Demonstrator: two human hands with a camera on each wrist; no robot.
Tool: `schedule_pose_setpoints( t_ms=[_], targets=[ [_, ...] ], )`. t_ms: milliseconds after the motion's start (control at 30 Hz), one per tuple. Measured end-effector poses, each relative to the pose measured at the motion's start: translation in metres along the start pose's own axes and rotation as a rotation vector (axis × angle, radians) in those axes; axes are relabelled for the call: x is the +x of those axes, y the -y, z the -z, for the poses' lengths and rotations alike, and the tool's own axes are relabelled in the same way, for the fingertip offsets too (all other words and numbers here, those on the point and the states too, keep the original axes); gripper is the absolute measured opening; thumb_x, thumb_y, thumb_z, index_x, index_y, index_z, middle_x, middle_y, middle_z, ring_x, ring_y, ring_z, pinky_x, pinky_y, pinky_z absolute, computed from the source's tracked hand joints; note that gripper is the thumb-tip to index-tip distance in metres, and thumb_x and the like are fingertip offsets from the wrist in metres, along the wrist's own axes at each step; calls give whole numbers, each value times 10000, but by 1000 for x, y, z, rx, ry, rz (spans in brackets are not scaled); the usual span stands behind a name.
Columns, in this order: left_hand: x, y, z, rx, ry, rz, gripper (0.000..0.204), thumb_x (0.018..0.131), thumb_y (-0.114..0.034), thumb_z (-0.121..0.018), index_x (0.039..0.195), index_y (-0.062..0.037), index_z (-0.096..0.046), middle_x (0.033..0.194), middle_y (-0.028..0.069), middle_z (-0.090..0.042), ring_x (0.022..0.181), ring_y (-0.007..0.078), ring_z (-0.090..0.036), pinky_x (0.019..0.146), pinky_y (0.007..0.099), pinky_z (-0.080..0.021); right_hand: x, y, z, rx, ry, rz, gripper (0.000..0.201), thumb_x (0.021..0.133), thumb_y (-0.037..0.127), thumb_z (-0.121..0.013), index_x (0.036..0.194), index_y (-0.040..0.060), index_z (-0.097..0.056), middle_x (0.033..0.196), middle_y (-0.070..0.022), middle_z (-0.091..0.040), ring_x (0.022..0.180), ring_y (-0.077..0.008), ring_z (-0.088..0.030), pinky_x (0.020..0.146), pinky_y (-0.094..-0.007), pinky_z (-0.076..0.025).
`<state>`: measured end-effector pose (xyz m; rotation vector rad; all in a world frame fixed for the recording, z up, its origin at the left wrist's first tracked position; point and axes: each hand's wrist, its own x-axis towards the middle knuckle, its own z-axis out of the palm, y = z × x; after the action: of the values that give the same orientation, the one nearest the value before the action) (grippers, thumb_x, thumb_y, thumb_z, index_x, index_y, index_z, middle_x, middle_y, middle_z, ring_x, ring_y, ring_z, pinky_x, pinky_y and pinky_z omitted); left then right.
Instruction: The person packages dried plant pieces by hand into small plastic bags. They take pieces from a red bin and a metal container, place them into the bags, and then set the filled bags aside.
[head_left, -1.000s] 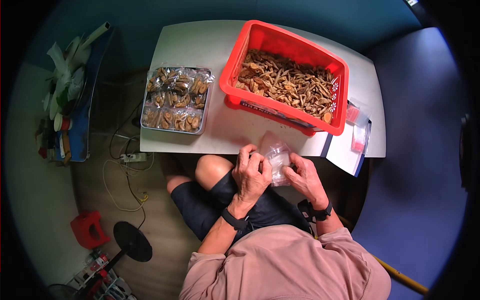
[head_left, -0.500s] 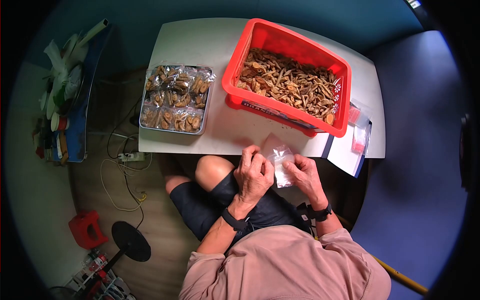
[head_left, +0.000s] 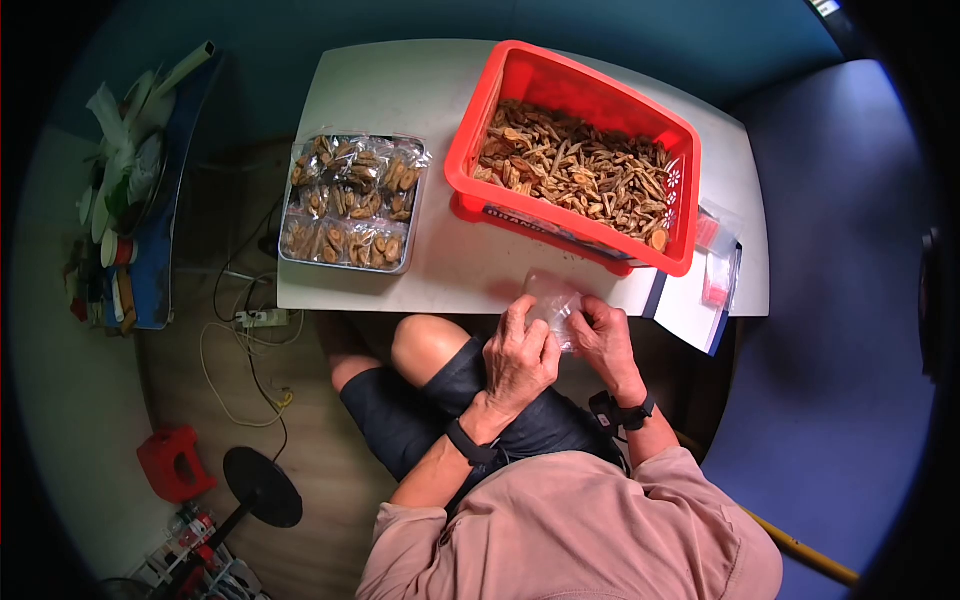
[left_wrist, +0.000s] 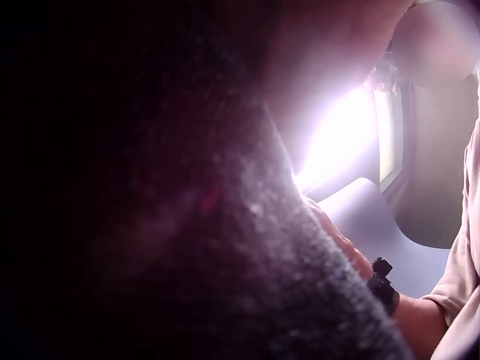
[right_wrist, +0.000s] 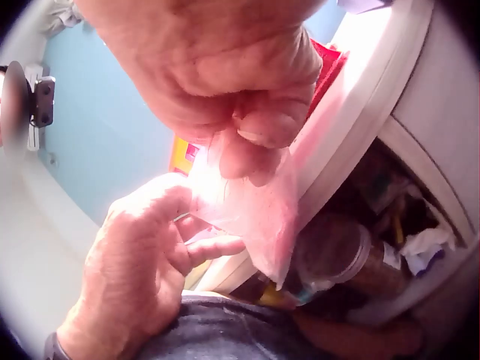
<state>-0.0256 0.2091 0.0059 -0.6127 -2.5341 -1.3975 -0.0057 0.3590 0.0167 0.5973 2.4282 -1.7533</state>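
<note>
A small clear plastic bag (head_left: 553,308) is held between both hands just over the table's front edge. My left hand (head_left: 521,355) pinches its left side; in the right wrist view, some fingers of that left hand (right_wrist: 139,259) stretch out behind the film. From the other side, my right hand (head_left: 607,345) pinches the bag, its thumb and fingertips close together on the plastic (right_wrist: 271,214). No contents show in the bag. The left wrist view is mostly dark and blocked, with the other forearm (left_wrist: 420,319) at its lower right.
A red basket (head_left: 575,235) of dried brown slices (head_left: 570,170) stands behind the hands. To its left, a metal tray (head_left: 282,255) holds several filled clear bags (head_left: 350,200). Empty-looking bags with red strips (head_left: 716,290) lie at the table's right. A power strip (head_left: 262,318) with cables lies on the floor.
Both hands have moved slightly forward, toward the table. The bag has tilted and shifted with them, and its lower part now shows less beneath the fingers.
</note>
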Motion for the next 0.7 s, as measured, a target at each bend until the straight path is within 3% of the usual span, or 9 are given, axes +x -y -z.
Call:
schedule_pose_setpoints(
  t_ms=[267,333,467,533,700],
  targets=[
    [2,2,0,-41,9,-2,105,713,-41,-667,769,-19,-581,1161,191,-547,912,353,-605,756,409,-521,9,-14,-11,179,-52,-44,185,898,70,-567,744,-19,-519,568,-45,-531,454,-82,-501,397,-271,-397],
    [2,3,-1,-44,4,-27,101,710,-55,-675,752,-14,-592,1171,189,-544,905,348,-606,742,399,-520,9,-16,-12,16,-92,57,163,902,71,-568,763,-12,-546,591,-34,-546,478,-75,-507,402,-253,-398],
    [0,4,-1,-67,47,11,101,707,-65,-680,748,-19,-600,1184,182,-540,924,347,-598,750,395,-518,12,-23,-12,-52,-108,182,147,944,130,-554,867,13,-599,647,3,-574,479,-49,-490,398,-225,-380],
    [2,2,2,-105,54,60,101,702,-67,-684,754,-28,-606,1198,191,-533,994,361,-571,819,406,-498,8,2,-15,318,-51,-105,145,957,143,-541,892,28,-600,658,17,-567,504,-32,-487,409,-214,-382],
    [4,7,3,-151,21,38,101,700,-76,-691,767,-27,-633,1256,231,-489,1125,400,-490,955,448,-421,9,-6,-22,281,-27,-101,157,963,130,-527,981,-2,-610,725,-4,-592,575,-46,-527,460,-212,-435]
  ],
)
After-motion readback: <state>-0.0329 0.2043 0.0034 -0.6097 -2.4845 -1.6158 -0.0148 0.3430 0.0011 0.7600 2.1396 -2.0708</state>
